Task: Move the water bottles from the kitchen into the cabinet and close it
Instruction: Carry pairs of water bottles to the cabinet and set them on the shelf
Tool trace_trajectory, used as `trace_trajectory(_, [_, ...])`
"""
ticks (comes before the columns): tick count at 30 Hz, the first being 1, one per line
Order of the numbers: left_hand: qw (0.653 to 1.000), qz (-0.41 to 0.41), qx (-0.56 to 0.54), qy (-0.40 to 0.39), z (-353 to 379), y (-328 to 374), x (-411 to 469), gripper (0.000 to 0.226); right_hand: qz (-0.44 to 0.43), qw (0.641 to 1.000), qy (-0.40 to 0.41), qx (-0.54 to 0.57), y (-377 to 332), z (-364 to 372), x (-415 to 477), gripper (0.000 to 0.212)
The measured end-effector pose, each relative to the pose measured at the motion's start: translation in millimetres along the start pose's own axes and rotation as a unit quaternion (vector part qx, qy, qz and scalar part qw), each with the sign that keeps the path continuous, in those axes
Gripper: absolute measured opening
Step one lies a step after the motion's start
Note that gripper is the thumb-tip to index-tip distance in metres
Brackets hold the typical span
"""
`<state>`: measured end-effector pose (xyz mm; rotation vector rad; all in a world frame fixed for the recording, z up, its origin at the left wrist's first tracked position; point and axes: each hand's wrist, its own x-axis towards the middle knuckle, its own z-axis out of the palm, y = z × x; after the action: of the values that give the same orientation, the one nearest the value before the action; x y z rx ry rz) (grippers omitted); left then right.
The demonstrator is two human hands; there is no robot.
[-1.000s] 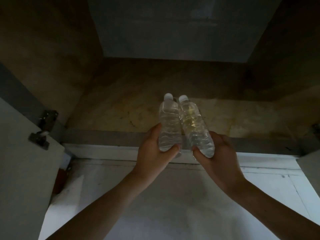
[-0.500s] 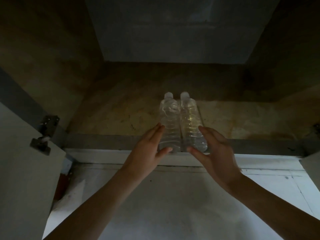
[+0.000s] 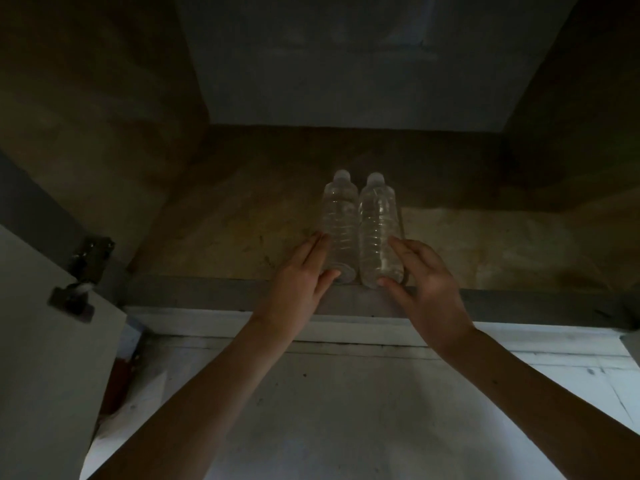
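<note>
- Set inside the cabinet (image 3: 225,237), at the front edge of its floor: left bottle (image 3: 341,223) touching right bottle (image 3: 379,230), caps toward the back.
- Flanked by left hand (image 3: 298,275) and right hand (image 3: 429,285), fingers straight or loosely spread, touching the outer sides, thumbs at the bases, gripping nothing; likely steadying the pair against tipping.
- Not yet shut: door (image 3: 41,358) at left.

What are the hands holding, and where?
Nothing is gripped. The left hand touches the left bottle low on its side with straight fingers; the right hand likewise touches the right bottle.
</note>
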<state>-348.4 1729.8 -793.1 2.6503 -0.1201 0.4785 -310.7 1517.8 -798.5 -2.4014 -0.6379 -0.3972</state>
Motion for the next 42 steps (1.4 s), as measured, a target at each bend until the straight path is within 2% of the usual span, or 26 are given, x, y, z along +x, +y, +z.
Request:
trace_trajectory(8, [0.999, -0.023, -0.044, 0.023, 3.6, -2.8, 9.4, 0.053, 0.014, 1.0, -0.012, 0.022, 1.5, -0.5, 10.4, 0.06])
trace_trajectory(25, [0.998, 0.004, -0.023, 0.057, 6.3, -3.2, 2.5, 0.05, 0.015, 1.0, -0.015, -0.003, 2.7, 1.1, 3.4, 0.061])
trace_trajectory(29, [0.999, 0.013, 0.014, 0.029, 6.1, 3.1, -1.7, 0.051, 0.042, 0.998, -0.037, -0.008, 0.8, 2.6, 0.9, 0.062])
trace_trajectory(34, [0.985, 0.035, 0.168, -0.011, -15.2, 19.9, -29.7, 0.053, 0.078, 0.99, -0.067, -0.098, -17.5, -14.0, -15.1, 0.056])
trace_trajectory(37, [0.983, 0.014, 0.163, -0.081, -43.7, 35.3, -61.3, 0.058, 0.059, 0.987, -0.07, -0.134, -41.7, -44.4, -38.8, 0.056])
trace_trajectory(42, [0.978, 0.016, 0.132, -0.162, -146.5, 106.6, -97.9, 0.054, 0.127, 0.974, -0.119, -0.144, -118.2, -147.6, -59.0, 0.053])
